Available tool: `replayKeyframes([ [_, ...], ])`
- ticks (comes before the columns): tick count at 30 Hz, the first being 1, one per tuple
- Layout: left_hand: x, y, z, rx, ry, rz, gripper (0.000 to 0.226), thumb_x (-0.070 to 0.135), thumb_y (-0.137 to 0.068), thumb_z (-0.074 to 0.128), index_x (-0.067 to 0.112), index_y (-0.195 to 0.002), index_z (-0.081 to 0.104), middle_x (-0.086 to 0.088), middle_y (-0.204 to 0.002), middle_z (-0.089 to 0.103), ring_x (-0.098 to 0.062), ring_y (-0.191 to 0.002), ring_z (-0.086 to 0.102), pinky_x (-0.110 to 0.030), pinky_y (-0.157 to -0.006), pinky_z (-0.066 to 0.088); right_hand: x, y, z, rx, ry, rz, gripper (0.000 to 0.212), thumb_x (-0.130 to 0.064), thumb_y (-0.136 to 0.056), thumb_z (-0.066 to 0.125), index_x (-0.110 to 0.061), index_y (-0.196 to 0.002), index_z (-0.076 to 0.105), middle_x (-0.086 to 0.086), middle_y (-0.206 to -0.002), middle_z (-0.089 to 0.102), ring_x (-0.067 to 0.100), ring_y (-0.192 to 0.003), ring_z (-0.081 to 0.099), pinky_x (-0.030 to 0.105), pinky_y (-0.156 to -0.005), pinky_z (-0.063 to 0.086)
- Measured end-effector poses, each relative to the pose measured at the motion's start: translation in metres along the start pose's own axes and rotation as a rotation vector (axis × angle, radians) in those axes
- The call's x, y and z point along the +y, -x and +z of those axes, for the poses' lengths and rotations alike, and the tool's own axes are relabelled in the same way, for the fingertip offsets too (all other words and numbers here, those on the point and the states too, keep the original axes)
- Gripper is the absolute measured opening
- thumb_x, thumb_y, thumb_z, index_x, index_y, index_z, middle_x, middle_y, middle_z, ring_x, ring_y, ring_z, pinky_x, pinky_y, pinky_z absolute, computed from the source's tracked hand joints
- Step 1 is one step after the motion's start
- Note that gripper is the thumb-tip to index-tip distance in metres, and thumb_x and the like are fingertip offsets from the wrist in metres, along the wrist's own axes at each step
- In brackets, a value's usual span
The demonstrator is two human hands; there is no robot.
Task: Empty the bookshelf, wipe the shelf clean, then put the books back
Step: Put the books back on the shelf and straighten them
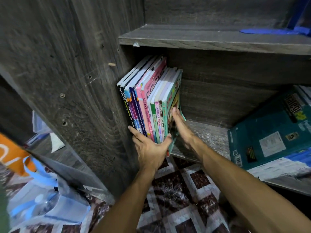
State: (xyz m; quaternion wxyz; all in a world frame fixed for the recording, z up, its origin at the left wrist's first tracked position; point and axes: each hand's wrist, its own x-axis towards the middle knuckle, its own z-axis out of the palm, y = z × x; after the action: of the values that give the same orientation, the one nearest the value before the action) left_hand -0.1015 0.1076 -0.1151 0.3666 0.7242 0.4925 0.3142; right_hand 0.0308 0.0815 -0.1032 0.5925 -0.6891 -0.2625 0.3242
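Note:
A row of several thin workbooks [148,98] stands upright, leaning right, at the left end of the dark wooden shelf [210,133], against the side panel. My left hand [149,148] grips the row at the lower spines, fingers spread to the left and thumb hooked over the rightmost teal book [173,95]. My right hand [181,126] lies flat with straight fingers against that teal book's cover, which bends outward at its lower edge. The shelf board to the right of the row is dusty and streaked.
A pile of flat-lying books, a teal one [269,132] on top, sits at the right end of the shelf. The upper shelf [202,37] bears a blue object [269,31]. Plastic bags [42,199] and an orange bag [11,155] lie on the patterned floor [176,190].

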Motion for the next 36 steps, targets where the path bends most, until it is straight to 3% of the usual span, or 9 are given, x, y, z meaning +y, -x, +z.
replayKeyframes([
  [7, 0.004, 0.01, -0.005, -0.03, -0.002, -0.012, 0.14, 0.075, -0.066, 0.07, 0.019, -0.15, -0.027, -0.02, -0.161, 0.003, -0.041, -0.146, 0.012, -0.05, -0.117, 0.019, 0.0, 0.009, -0.004, 0.076, 0.05, 0.003, 0.1, -0.1, -0.064, 0.035, -0.045, -0.148, 0.041, -0.012, -0.156, 0.041, 0.016, -0.144, 0.037, 0.051, -0.118, 0.03],
  [9, 0.006, 0.014, -0.005, -0.014, -0.015, 0.004, 0.14, 0.076, -0.066, 0.069, 0.017, -0.151, -0.025, -0.019, -0.161, 0.0, -0.041, -0.147, 0.009, -0.051, -0.117, 0.019, -0.004, 0.015, -0.004, 0.095, 0.052, -0.002, 0.089, -0.092, -0.075, 0.037, -0.041, -0.148, 0.043, -0.01, -0.155, 0.042, 0.016, -0.143, 0.039, 0.048, -0.119, 0.03],
  [12, 0.011, 0.016, -0.007, 0.014, -0.026, 0.024, 0.139, 0.074, -0.066, 0.07, 0.013, -0.153, -0.021, -0.019, -0.161, 0.0, -0.04, -0.147, 0.009, -0.05, -0.118, 0.017, -0.007, 0.017, -0.008, 0.128, 0.083, 0.005, 0.064, -0.071, -0.094, 0.038, -0.038, -0.149, 0.043, -0.008, -0.155, 0.043, 0.02, -0.142, 0.04, 0.048, -0.119, 0.031],
  [19, 0.031, 0.016, -0.016, 0.101, -0.006, 0.105, 0.137, 0.075, -0.066, 0.069, 0.01, -0.155, -0.014, -0.02, -0.161, 0.001, -0.037, -0.147, 0.01, -0.046, -0.12, 0.013, -0.019, 0.016, -0.006, 0.173, 0.065, -0.026, 0.053, -0.046, -0.105, 0.041, -0.031, -0.155, 0.032, 0.001, -0.154, 0.045, 0.023, -0.14, 0.044, 0.045, -0.117, 0.035],
  [27, 0.037, 0.023, -0.023, 0.21, -0.023, 0.219, 0.13, 0.074, -0.07, 0.067, 0.008, -0.156, -0.004, -0.019, -0.161, 0.006, -0.035, -0.146, 0.012, -0.046, -0.118, 0.017, -0.032, 0.03, -0.014, 0.247, 0.056, -0.074, 0.048, -0.047, -0.105, 0.04, -0.033, -0.151, 0.042, -0.001, -0.146, 0.054, 0.023, -0.135, 0.05, 0.045, -0.114, 0.039],
  [30, 0.039, 0.028, -0.029, 0.305, 0.002, 0.299, 0.116, 0.062, -0.074, 0.073, 0.005, -0.155, 0.013, -0.019, -0.156, 0.019, -0.034, -0.14, 0.023, -0.044, -0.116, 0.022, -0.036, 0.036, -0.019, 0.253, 0.069, -0.092, 0.045, -0.043, -0.106, 0.04, -0.032, -0.15, 0.044, -0.001, -0.146, 0.055, 0.021, -0.135, 0.049, 0.037, -0.113, 0.039],
  [33, 0.038, 0.036, -0.031, 0.416, 0.046, 0.522, 0.08, 0.037, -0.08, 0.074, -0.001, -0.142, 0.041, -0.018, -0.137, 0.041, -0.029, -0.124, 0.041, -0.038, -0.107, 0.035, -0.037, 0.041, -0.023, 0.26, 0.047, -0.105, 0.045, -0.041, -0.106, 0.042, -0.026, -0.149, 0.047, -0.001, -0.143, 0.056, 0.019, -0.134, 0.05, 0.029, -0.108, 0.037],
  [36, 0.04, 0.046, -0.027, 0.29, 0.092, 0.731, 0.044, 0.024, -0.088, 0.064, 0.002, -0.126, 0.056, -0.01, -0.117, 0.054, -0.021, -0.109, 0.053, -0.034, -0.095, 0.046, -0.037, 0.05, -0.031, 0.279, 0.048, -0.105, 0.044, -0.033, -0.106, 0.045, -0.017, -0.147, 0.049, 0.001, -0.139, 0.058, 0.013, -0.128, 0.051, 0.017, -0.098, 0.036],
])
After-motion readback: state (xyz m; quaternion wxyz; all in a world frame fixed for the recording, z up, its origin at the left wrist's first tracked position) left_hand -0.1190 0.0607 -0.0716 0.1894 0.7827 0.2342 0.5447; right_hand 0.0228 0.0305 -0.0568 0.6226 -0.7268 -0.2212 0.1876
